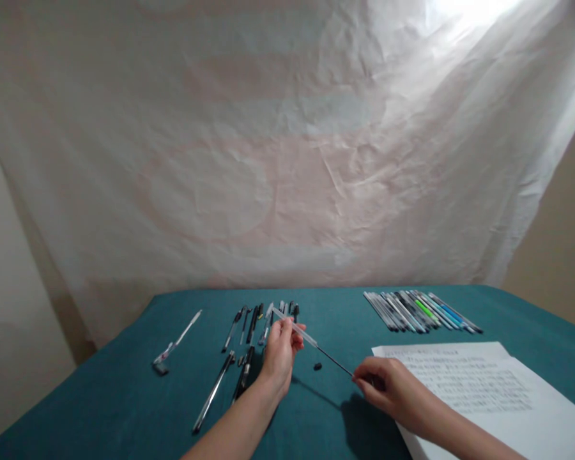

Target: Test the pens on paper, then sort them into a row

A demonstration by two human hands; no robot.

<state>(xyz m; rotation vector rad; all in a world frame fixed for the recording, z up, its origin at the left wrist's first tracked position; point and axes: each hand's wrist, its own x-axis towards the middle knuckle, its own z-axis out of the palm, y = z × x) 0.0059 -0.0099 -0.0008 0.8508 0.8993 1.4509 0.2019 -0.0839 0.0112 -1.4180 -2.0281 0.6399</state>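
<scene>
My left hand is closed around a clear pen barrel, which slants down to the right above the table. Out of the barrel's lower end runs a thin dark ink refill. My right hand pinches the far end of that refill; its tip is hidden by the fingers. A small black cap lies on the cloth between the two hands. Close to my left forearm are a clear pen with a dark cap and a black pen. Several more pens lie behind my left hand.
A green cloth covers the table. Written paper sheets lie at the right, partly under my right forearm. Several pens in a row lie at the back right. A whitish pen-like piece lies at the left. A pale sheet hangs behind.
</scene>
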